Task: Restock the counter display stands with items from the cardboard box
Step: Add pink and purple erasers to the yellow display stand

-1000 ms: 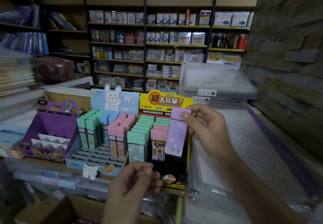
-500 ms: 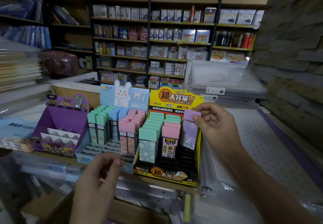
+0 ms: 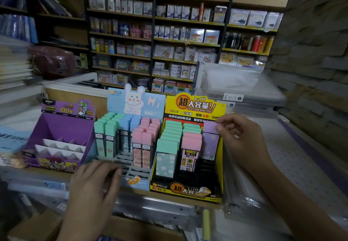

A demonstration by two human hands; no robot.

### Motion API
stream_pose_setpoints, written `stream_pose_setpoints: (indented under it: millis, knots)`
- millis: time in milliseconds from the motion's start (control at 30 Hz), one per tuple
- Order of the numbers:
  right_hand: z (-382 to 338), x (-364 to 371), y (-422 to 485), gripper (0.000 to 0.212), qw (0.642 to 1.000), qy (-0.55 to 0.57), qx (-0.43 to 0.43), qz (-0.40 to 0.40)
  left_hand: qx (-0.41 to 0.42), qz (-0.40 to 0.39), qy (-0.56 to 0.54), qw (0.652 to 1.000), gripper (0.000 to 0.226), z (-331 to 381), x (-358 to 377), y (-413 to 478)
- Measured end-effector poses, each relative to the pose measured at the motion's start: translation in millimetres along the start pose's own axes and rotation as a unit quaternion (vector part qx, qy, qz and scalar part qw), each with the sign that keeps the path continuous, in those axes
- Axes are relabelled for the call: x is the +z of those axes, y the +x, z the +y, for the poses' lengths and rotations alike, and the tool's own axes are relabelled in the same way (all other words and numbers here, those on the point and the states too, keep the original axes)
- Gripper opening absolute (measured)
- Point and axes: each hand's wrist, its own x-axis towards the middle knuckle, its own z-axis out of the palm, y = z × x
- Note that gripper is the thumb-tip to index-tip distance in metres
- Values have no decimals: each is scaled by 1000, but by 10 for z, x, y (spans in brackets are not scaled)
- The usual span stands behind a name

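In the right-hand column of the yellow display stand (image 3: 188,191), the purple lead case (image 3: 210,144) stands upright, its lower end down among the black slots beside a pink case. The right hand (image 3: 243,141) pinches its lilac cap between thumb and fingertips. The left hand (image 3: 92,188) holds nothing, its fingers loosely bent in front of the blue rabbit stand (image 3: 135,181); whether it touches the stand I cannot tell. The cardboard box (image 3: 24,227) shows only as 1 blurred edge at the bottom.

The case looks light, stiff and smooth, probably thin plastic, so it likely slips under a loose grip. Holding it by the cap's 2 broad faces, as here, should keep it straight over its slot.
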Motion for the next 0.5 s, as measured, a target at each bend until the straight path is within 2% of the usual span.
stream_pose_setpoints:
  millis: [167,500]
  knots:
    - [-40,-15,-12,23,1000,-6,-3,-6,24,-6,-31,999,39,-78,-9,49]
    - [-64,-34,-38,26,999,22,-12,-27,7,-23,-42,999,38,-70,-41,63]
